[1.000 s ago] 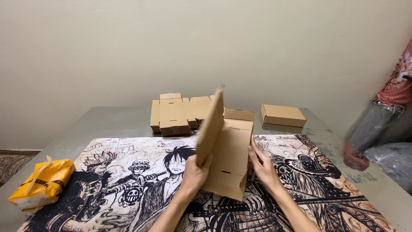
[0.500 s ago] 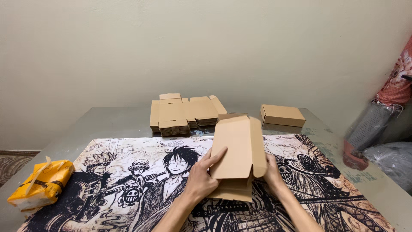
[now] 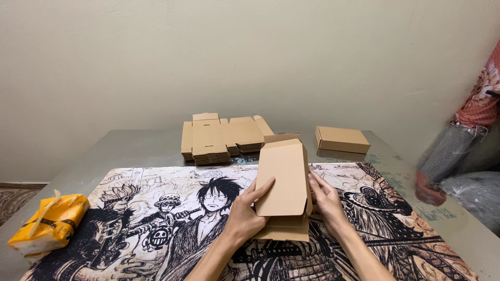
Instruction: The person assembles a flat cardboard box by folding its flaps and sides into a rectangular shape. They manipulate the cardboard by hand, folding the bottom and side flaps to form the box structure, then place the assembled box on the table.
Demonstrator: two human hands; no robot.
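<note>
- The left hand [image 3: 245,216] and right hand [image 3: 326,200] are pressing, fingers spread, on both sides of a half-folded cardboard box [image 3: 284,179] standing between them.
- Beyond the hands, a stack of flat boxes [image 3: 213,140] and one closed box [image 3: 342,139] are lying; their contents are not visible.

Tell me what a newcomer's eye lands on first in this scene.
First, the brown cardboard box at centre, half folded, held between the left hand and the right hand. Next, the black-and-white cartoon mat that covers the near part of the grey table. At the far edge lies a stack of flat box blanks, with a finished box to its right, and a yellow tissue pack sits at near left.
</note>
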